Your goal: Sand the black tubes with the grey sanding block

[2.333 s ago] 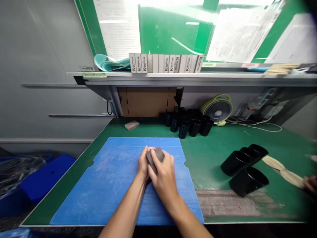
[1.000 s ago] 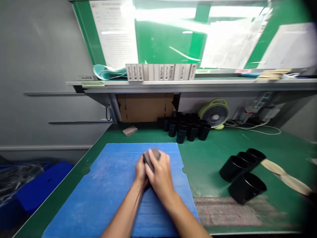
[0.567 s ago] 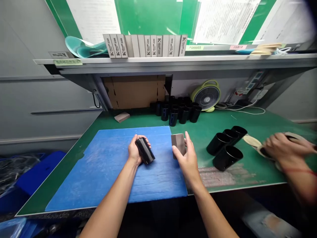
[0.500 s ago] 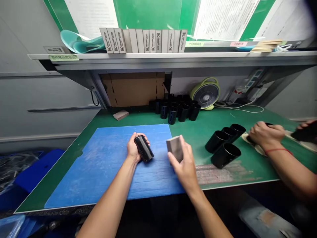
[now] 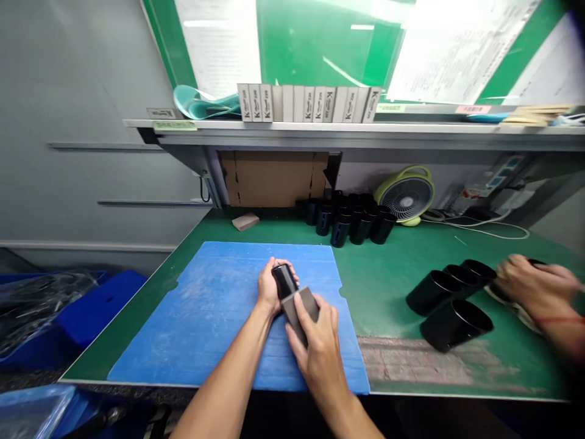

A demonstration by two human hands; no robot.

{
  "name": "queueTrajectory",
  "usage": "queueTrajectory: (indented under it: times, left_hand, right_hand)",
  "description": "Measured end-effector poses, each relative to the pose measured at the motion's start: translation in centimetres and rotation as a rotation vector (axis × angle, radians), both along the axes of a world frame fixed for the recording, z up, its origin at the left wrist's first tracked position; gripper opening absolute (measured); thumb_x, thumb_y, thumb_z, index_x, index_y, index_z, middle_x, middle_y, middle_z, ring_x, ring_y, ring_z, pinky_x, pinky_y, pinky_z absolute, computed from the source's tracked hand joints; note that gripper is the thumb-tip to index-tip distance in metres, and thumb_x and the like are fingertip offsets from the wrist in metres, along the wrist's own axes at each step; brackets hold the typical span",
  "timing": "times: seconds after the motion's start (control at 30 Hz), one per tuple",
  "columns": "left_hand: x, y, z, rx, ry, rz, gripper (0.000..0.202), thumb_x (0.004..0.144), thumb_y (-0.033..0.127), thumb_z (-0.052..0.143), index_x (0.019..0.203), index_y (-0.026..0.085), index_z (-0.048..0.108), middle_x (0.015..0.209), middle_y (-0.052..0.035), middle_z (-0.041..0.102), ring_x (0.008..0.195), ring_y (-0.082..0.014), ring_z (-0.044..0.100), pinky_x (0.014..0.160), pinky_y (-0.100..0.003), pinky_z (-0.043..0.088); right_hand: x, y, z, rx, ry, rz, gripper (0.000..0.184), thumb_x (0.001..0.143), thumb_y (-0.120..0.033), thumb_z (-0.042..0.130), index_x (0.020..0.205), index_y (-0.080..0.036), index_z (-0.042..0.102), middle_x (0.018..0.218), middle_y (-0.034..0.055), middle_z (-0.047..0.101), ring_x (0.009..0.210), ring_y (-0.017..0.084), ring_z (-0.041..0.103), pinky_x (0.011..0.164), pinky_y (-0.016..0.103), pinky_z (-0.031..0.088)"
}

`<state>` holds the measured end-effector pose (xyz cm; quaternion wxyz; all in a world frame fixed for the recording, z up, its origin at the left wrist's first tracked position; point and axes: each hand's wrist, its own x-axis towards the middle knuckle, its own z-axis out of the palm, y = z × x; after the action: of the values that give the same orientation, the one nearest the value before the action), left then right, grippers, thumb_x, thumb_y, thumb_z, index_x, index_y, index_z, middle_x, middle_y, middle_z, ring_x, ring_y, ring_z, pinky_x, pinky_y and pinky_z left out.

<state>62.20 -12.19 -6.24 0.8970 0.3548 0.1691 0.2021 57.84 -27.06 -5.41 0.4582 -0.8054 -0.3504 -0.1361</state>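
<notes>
My left hand grips a black cylindrical cup lying tilted over the blue mat. My right hand holds a grey sanding sponge block, pressing it against the cup's near end. Both hands are close together over the middle of the mat. My left fingers cover part of the cup, and the block hides its lower end.
Several black cups lie on the green bench to the right, beside a co-worker's hand. More cups stand at the back near a fan. A tan block sits back left. Blue bins stand left of the bench.
My right hand has brought the sponge block from beside the cup against its near end. The co-worker's hand has shifted slightly on the right.
</notes>
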Motion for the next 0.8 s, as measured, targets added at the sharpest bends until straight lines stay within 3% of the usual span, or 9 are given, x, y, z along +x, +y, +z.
queueTrajectory:
  times: [0.07, 0.17, 0.27, 0.33, 0.47, 0.57, 0.7, 0.8]
  left_hand:
    - [0.2, 0.7, -0.3, -0.031, -0.019, 0.099, 0.026, 0.086, 0.039, 0.059, 0.076, 0.015, 0.064, 0.066, -0.0033, 0.066, 0.057, -0.0159, 0.063, 0.061, -0.027, 0.053]
    - [0.2, 1.3, -0.5, -0.032, -0.026, 0.116, 0.024, 0.086, 0.038, 0.060, 0.078, 0.016, 0.063, 0.067, -0.0014, 0.066, 0.060, -0.0147, 0.064, 0.063, -0.025, 0.054]
    - [0.0, 1.3, -0.2, 0.019, -0.014, -0.020, 0.031, 0.088, 0.045, 0.058, 0.081, 0.015, 0.064, 0.068, -0.0034, 0.065, 0.057, -0.0177, 0.064, 0.058, -0.030, 0.054]
    - [-0.3, 1.0, 0.1, 0.044, -0.021, -0.066, 0.033, 0.090, 0.047, 0.055, 0.083, 0.016, 0.063, 0.069, -0.0039, 0.064, 0.057, -0.0184, 0.063, 0.057, -0.031, 0.054]
    - [-0.9, 0.5, 0.8, 0.051, -0.069, -0.113, 0.031, 0.092, 0.047, 0.055, 0.087, 0.017, 0.063, 0.073, -0.0041, 0.065, 0.060, -0.0180, 0.063, 0.060, -0.031, 0.054]
    - [-1.6, 0.0, 1.4, 0.075, -0.092, -0.138, 0.034, 0.094, 0.049, 0.054, 0.085, 0.018, 0.062, 0.079, -0.0056, 0.068, 0.063, -0.0178, 0.064, 0.063, -0.031, 0.054]
    - [-2.9, -1.2, 2.6, 0.193, -0.128, -0.186, 0.047, 0.097, 0.057, 0.045, 0.082, 0.016, 0.064, 0.073, -0.0055, 0.066, 0.062, -0.0179, 0.063, 0.062, -0.030, 0.051]
    - [-3.7, -1.9, 3.2, 0.304, -0.154, -0.237, 0.057, 0.098, 0.062, 0.038, 0.083, 0.015, 0.066, 0.071, -0.0067, 0.065, 0.062, -0.0189, 0.063, 0.063, -0.031, 0.050]
  right_hand:
    - [1.9, 1.2, 0.6, 0.073, 0.130, 0.027, 0.052, 0.093, -0.021, 0.060, 0.145, -0.026, 0.056, 0.143, 0.0165, 0.046, 0.130, 0.035, 0.042, 0.110, 0.062, 0.036]
    - [6.4, 2.6, 3.3, 0.137, 0.230, 0.122, 0.052, 0.089, -0.028, 0.069, 0.140, -0.024, 0.061, 0.133, 0.0131, 0.059, 0.123, 0.030, 0.053, 0.111, 0.051, 0.042]
    - [8.9, 0.2, 5.7, 0.227, 0.306, 0.185, 0.054, 0.094, -0.041, 0.064, 0.145, -0.027, 0.054, 0.135, 0.0081, 0.062, 0.119, 0.023, 0.061, 0.106, 0.039, 0.049]
    - [8.5, -2.7, 6.0, 0.328, 0.426, 0.182, 0.055, 0.097, -0.045, 0.060, 0.148, -0.028, 0.050, 0.138, 0.0073, 0.062, 0.119, 0.022, 0.062, 0.104, 0.039, 0.051]
    - [5.7, -7.3, 4.0, 0.556, 0.761, 0.107, 0.058, 0.090, -0.047, 0.070, 0.144, -0.029, 0.055, 0.134, 0.0053, 0.066, 0.117, 0.024, 0.064, 0.103, 0.040, 0.051]
    - [3.9, -8.4, 2.0, 0.591, 0.831, 0.061, 0.060, 0.088, -0.048, 0.073, 0.143, -0.030, 0.056, 0.137, 0.0051, 0.064, 0.121, 0.025, 0.062, 0.108, 0.041, 0.048]
    - [2.4, -9.1, 0.3, 0.454, 0.781, 0.032, 0.060, 0.090, -0.050, 0.070, 0.145, -0.031, 0.054, 0.142, 0.0053, 0.061, 0.130, 0.026, 0.057, 0.113, 0.043, 0.044]
    - [1.2, -9.7, -0.2, 0.267, 0.551, -0.020, 0.055, 0.093, -0.048, 0.065, 0.145, -0.033, 0.054, 0.146, 0.0053, 0.055, 0.136, 0.027, 0.051, 0.115, 0.046, 0.041]
